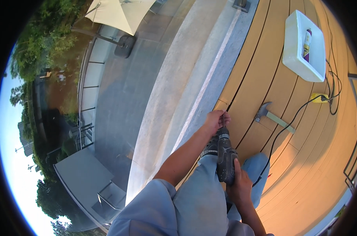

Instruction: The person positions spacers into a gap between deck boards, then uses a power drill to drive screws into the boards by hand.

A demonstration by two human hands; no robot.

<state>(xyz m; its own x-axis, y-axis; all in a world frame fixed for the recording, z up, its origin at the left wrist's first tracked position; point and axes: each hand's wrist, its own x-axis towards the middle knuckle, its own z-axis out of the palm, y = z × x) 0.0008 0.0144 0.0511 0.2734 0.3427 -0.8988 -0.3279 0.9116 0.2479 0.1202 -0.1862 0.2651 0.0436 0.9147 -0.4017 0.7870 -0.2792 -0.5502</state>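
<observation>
Two bare hands at work on one corded power drill point(227, 157), which serves as landmark below. Right hand point(240, 185): closed round the drill's rear grip, fingers wrapped, thumb side uppermost. Left hand point(217, 120): at the drill's front end, fingers curled in close about the slim bit point(224, 121); cannot tell whether they pinch the bit itself or some small piece at its tip. Drill lies between the wearer's jeans-clad legs point(200, 192), bit pointing ahead over the decking.

Black cord point(271, 147) runs from behind the drill's grip, curving forward and right to a yellow socket connector point(319, 98), well right of and ahead of the drill. Claw hammer point(279, 119) lies flat on the boards, near the drill, to its right and ahead; steel head toward the drill, pale green handle angled away. Farther ahead and right: white foam box point(289, 47), open-topped, one yellow-and-white tube point(307, 44) with purple ends inside.

Orange-brown plank decking point(261, 67) beneath all these. Left of the drill: stone ledge point(168, 86), then grey paving point(127, 90) at far left, bearing a cream parasol point(121, 15) on a dark base point(125, 46).
</observation>
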